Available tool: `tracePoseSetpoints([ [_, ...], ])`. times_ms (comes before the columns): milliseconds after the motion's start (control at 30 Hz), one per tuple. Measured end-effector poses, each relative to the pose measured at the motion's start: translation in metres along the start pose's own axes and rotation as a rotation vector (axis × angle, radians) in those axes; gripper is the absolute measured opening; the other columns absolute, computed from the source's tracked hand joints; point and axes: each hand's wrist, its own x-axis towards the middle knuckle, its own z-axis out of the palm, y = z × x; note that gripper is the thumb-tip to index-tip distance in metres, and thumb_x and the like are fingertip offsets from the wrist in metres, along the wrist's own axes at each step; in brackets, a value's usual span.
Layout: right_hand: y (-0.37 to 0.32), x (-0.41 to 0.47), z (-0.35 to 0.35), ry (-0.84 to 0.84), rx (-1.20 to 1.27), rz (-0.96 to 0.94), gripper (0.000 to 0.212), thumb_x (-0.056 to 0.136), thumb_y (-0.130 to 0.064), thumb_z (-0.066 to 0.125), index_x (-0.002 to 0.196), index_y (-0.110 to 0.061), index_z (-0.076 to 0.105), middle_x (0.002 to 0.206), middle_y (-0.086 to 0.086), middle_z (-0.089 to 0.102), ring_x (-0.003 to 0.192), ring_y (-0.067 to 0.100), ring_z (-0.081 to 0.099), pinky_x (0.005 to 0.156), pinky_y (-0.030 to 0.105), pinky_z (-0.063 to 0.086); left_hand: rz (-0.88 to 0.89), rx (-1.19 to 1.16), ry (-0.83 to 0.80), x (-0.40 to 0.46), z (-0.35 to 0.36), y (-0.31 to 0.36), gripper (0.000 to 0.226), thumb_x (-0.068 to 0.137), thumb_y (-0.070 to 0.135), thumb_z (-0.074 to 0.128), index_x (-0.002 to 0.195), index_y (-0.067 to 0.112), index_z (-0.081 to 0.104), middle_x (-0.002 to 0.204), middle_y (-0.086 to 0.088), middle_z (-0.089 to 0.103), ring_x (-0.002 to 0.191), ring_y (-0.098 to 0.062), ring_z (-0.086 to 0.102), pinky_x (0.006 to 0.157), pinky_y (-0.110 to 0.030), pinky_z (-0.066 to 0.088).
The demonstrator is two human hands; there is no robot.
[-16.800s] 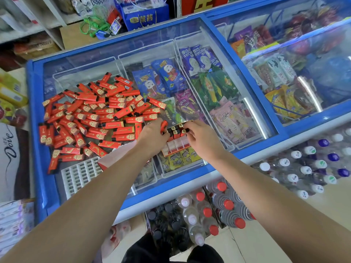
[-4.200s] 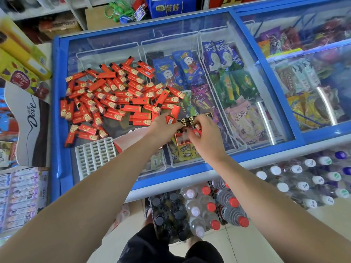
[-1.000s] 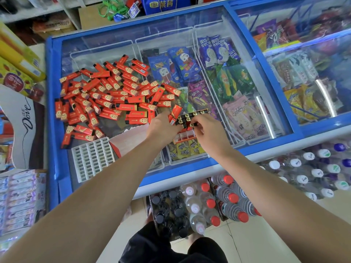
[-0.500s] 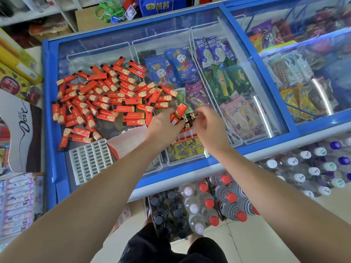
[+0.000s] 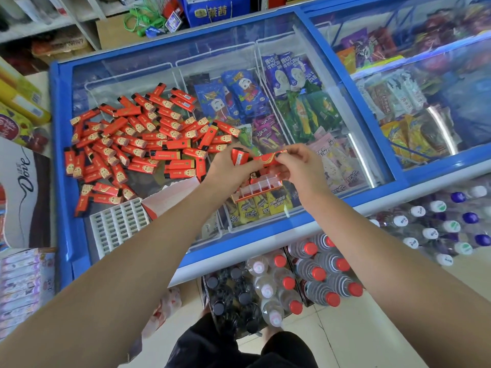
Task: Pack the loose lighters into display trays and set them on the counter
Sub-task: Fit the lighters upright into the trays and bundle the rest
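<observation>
A heap of several loose red lighters point(image 5: 138, 144) lies on the glass lid of the blue freezer point(image 5: 61, 166). My left hand point(image 5: 225, 171) grips a few red lighters point(image 5: 239, 156) in its fist. My right hand point(image 5: 300, 168) pinches one red lighter point(image 5: 268, 158) lying sideways, just above a small red display tray point(image 5: 259, 188) with a clear divided insert. The tray sits on the glass under both hands, with lighters at its far end and empty slots at the near end.
A white empty grid insert point(image 5: 117, 227) and a red-and-white carton point(image 5: 170, 199) lie left of my forearm. Ice-cream packs show under the glass. Packs of bottles point(image 5: 287, 285) stand on the floor below the freezer. A second freezer point(image 5: 425, 88) stands to the right.
My right hand has taken a red lighter and holds it sideways over the tray. My left hand has risen with its lighters. The camera has shifted slightly.
</observation>
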Motion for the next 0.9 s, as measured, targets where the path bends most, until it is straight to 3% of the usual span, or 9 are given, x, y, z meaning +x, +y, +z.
tracePoseSetpoints([
  [133, 0.006, -0.003, -0.009, -0.092, -0.064, -0.021, 0.022, 0.089, 0.001, 0.066, 0.11, -0.006, 0.065, 0.098, 0.02, 0.073, 0.076, 0.026, 0.071, 0.07, 0.038, 0.055, -0.026, -0.071, 0.005, 0.0, -0.002, -0.004, 0.024, 0.087, 0.017, 0.08, 0.104, 0.008, 0.066, 0.055, -0.005, 0.057, 0.048, -0.021, 0.05, 0.058, -0.037, 0.046],
  [233, 0.01, -0.005, -0.012, -0.133, -0.318, -0.158, 0.022, 0.082, -0.007, 0.072, 0.103, -0.014, 0.071, 0.098, 0.005, 0.072, 0.092, 0.02, 0.069, 0.086, 0.04, 0.056, -0.003, -0.014, 0.024, -0.002, -0.001, -0.001, 0.03, 0.083, 0.023, 0.084, 0.103, 0.011, 0.066, 0.057, 0.003, 0.06, 0.048, -0.013, 0.053, 0.056, -0.031, 0.047],
  [367, 0.006, -0.005, -0.011, -0.211, -0.46, -0.307, 0.032, 0.085, -0.001, 0.069, 0.112, -0.019, 0.073, 0.1, -0.008, 0.074, 0.095, 0.006, 0.069, 0.083, 0.028, 0.058, 0.054, 0.066, 0.007, 0.0, 0.001, 0.003, 0.024, 0.081, 0.023, 0.086, 0.094, 0.019, 0.067, 0.064, 0.008, 0.061, 0.048, -0.001, 0.054, 0.057, -0.024, 0.044],
  [467, 0.004, -0.004, -0.013, -0.268, -0.585, -0.391, 0.026, 0.086, -0.006, 0.069, 0.109, -0.019, 0.073, 0.095, -0.01, 0.074, 0.089, 0.004, 0.068, 0.079, 0.022, 0.055, 0.06, 0.093, -0.013, 0.0, 0.001, 0.004, 0.023, 0.08, 0.024, 0.087, 0.091, 0.023, 0.067, 0.069, 0.006, 0.064, 0.05, -0.002, 0.055, 0.056, -0.024, 0.045],
  [633, 0.01, 0.001, -0.017, -0.192, -0.658, -0.404, 0.016, 0.085, -0.006, 0.071, 0.095, -0.018, 0.07, 0.085, -0.01, 0.07, 0.081, 0.006, 0.065, 0.075, 0.028, 0.054, 0.087, 0.136, -0.005, -0.002, 0.0, 0.0, 0.012, 0.086, 0.023, 0.079, 0.094, 0.025, 0.07, 0.083, -0.002, 0.07, 0.053, -0.008, 0.056, 0.053, -0.026, 0.048],
  [733, 0.014, 0.002, -0.02, -0.15, -0.69, -0.42, 0.023, 0.087, -0.004, 0.07, 0.105, -0.017, 0.065, 0.09, -0.008, 0.069, 0.08, 0.011, 0.067, 0.077, 0.037, 0.057, 0.095, 0.218, 0.02, -0.003, -0.001, -0.004, 0.011, 0.09, 0.019, 0.072, 0.1, 0.019, 0.068, 0.094, -0.012, 0.07, 0.047, -0.008, 0.052, 0.044, -0.018, 0.043],
  [800, 0.017, 0.003, -0.021, -0.161, -0.753, -0.452, 0.029, 0.089, -0.005, 0.069, 0.113, -0.02, 0.062, 0.094, -0.009, 0.069, 0.079, 0.012, 0.069, 0.075, 0.04, 0.059, 0.087, 0.29, 0.025, -0.003, -0.004, -0.007, 0.013, 0.093, 0.012, 0.067, 0.104, 0.015, 0.063, 0.085, -0.009, 0.064, 0.038, -0.004, 0.05, 0.037, -0.012, 0.034],
  [900, 0.023, 0.005, -0.021, -0.165, -0.83, -0.511, 0.029, 0.092, -0.005, 0.066, 0.116, -0.02, 0.062, 0.098, -0.008, 0.072, 0.083, 0.014, 0.07, 0.075, 0.042, 0.059, 0.085, 0.372, 0.035, -0.001, -0.008, -0.014, 0.017, 0.094, 0.006, 0.063, 0.107, 0.016, 0.06, 0.083, -0.002, 0.061, 0.039, 0.001, 0.053, 0.036, -0.012, 0.034],
])
